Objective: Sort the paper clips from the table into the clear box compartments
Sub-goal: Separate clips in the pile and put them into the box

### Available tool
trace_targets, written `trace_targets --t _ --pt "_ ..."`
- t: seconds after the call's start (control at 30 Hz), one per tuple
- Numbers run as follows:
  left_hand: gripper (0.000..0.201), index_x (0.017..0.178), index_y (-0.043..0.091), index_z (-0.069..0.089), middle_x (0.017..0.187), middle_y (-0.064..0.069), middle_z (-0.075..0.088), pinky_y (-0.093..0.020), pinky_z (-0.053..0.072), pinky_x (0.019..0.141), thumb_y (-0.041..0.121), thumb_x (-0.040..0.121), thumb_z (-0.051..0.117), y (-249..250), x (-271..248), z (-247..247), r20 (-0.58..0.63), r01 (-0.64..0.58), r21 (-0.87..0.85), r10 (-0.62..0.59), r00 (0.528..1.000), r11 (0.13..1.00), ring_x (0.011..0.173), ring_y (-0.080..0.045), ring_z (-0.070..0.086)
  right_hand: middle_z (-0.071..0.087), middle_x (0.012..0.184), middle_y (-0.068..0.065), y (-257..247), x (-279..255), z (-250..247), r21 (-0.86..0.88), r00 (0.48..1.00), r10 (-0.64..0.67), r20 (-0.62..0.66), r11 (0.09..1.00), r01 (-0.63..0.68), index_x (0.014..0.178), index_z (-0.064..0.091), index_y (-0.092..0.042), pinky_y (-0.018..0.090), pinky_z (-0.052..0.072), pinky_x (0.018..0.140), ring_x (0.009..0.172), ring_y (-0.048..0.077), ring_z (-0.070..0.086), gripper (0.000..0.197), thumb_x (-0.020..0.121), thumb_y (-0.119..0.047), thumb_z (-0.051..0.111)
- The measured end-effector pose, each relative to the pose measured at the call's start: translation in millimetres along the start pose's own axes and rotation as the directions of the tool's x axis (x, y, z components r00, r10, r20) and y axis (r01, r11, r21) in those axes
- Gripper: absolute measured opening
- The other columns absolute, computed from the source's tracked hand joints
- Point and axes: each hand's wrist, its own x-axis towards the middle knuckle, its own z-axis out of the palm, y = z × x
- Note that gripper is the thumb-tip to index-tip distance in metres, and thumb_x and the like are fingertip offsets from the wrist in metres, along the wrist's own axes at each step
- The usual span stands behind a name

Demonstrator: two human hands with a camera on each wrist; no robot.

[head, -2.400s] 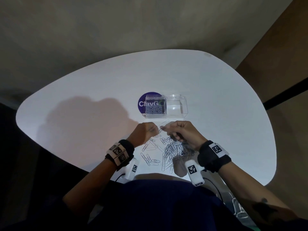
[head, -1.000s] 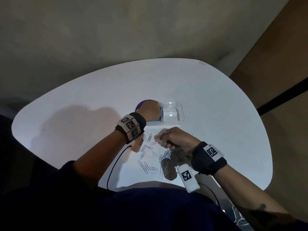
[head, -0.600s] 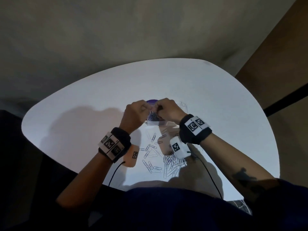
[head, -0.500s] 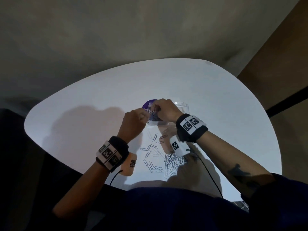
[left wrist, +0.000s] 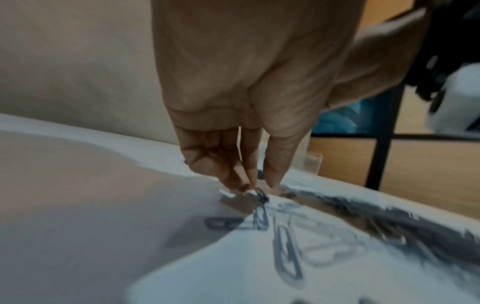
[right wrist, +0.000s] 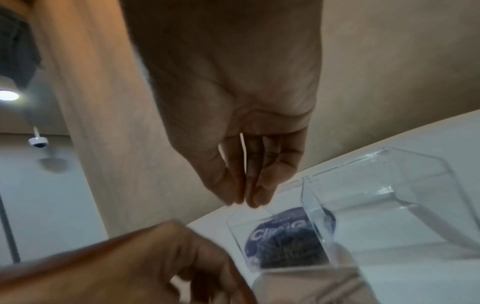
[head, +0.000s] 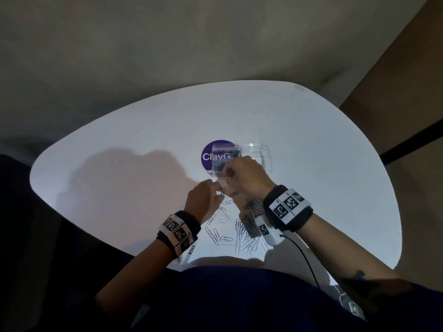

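The clear box (head: pixel 263 152) stands mid-table. Its left compartment holds a heap of paper clips (head: pixel 220 165), seen too in the right wrist view as paper clips (right wrist: pixel 291 251). The right compartment (right wrist: pixel 389 185) looks empty. My right hand (head: pixel 227 168) hangs over the left compartment's front edge, fingers straight and pointing down, tips close together (right wrist: pixel 242 200), with nothing visible between them. My left hand (head: pixel 220 191) is lower and nearer to me, just above the table. It pinches one paper clip (left wrist: pixel 259 195) between thumb and fingertips (left wrist: pixel 244 185).
Loose paper clips (head: pixel 219 233) lie scattered near the table's front edge, with a denser pile (head: pixel 249 219) partly under my right wrist. A round purple sticker (head: pixel 211 154) lies under the box's left end. A cable (head: pixel 302 255) trails from my right wrist camera.
My left hand has pulled back from the box toward the loose clips and now pinches one. My right hand has stayed over the left compartment.
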Motion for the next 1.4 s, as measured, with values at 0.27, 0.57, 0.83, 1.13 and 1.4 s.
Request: trace_targets --t 0.27,0.57,0.83,1.13,1.4 --pt "0.011 0.082 0.010 0.063 0.085 -0.008 0.064 -0.033 0.036 0.059 0.017 0.087 0.057 12.5 4.8 6.8 -0.065 -0.017 0.210 0.031 0.997 0.978 0.083 -0.029 0.058 0.063 0.098 0.007 17.3 -23.1 52.4 -0.241 0.999 0.000 0.041 0.971 0.010 0.099 0.066 -0.014 0.033 0.043 0.067 0.088 0.029 0.063 0.017 0.087 -0.020 0.056" --pt "0.006 0.073 0.009 0.063 0.073 -0.001 0.064 -0.030 0.045 0.064 0.015 0.076 0.064 0.7 9.7 2.3 0.027 0.041 -0.082 -0.039 0.999 0.996 0.070 -0.023 0.058 0.059 0.098 0.008 27.3 -20.7 59.8 -0.191 1.000 0.014 0.028 0.982 -0.008 0.087 0.068 -0.011 0.037 0.050 0.070 0.088 0.028 0.060 0.012 0.088 -0.016 0.058" --pt "0.010 0.087 0.003 0.066 0.075 -0.016 0.071 -0.032 0.057 0.063 -0.001 0.077 0.067 -29.0 5.4 -28.9 0.243 0.299 -0.616 -0.185 0.952 0.728 0.065 -0.025 0.068 0.056 0.074 -0.005 33.5 -21.0 64.2 -0.093 0.996 0.023 0.087 0.996 -0.015 0.073 0.048 -0.022 0.030 0.041 0.061 0.072 0.020 0.053 0.017 0.080 -0.012 0.060" --pt "0.010 0.081 0.019 0.064 0.064 0.003 0.060 -0.023 0.041 0.059 0.013 0.076 0.070 -41.5 -8.9 -21.5 0.206 0.122 -0.238 -0.072 0.976 0.964 0.057 -0.010 0.052 0.053 0.097 -0.002 39.3 -19.2 70.5 -0.165 0.997 -0.009 0.074 0.986 0.021 0.081 0.060 -0.017 0.032 0.043 0.069 0.094 0.019 0.053 0.009 0.085 -0.025 0.062" --pt "0.008 0.080 0.017 0.067 0.080 0.002 0.061 -0.032 0.045 0.069 0.023 0.080 0.072 -50.7 -17.6 -15.6 0.186 -0.240 0.100 0.219 0.958 0.966 0.074 -0.021 0.059 0.056 0.104 0.000 38.6 -25.6 59.6 -0.191 0.991 -0.097 0.096 0.975 0.114 0.094 0.063 -0.013 0.031 0.039 0.070 0.099 0.019 0.051 0.014 0.086 -0.023 0.067"
